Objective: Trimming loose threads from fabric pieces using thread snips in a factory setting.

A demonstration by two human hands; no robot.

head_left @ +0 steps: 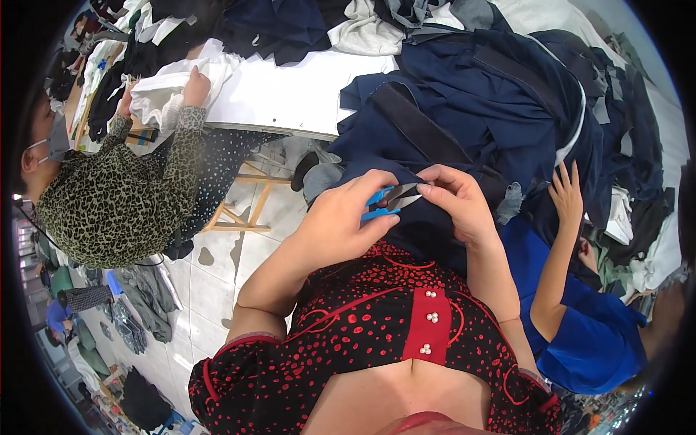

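My left hand is closed around a pair of thread snips with blue handles. Their metal blades stand apart and point toward my right hand. The thumb and forefinger of that hand pinch the edge of the navy cloth right by the blade tips. This cloth lies in a large crumpled heap on the table and hangs down toward my lap. Darker strips run across it. Whether a thread lies between the blades is too small to tell.
At the left, a masked co-worker in a patterned top handles white cloth at the white table. On the right, another person in blue rests a hand on the heap. A wooden stool stands under the table. Garment piles lie at lower left.
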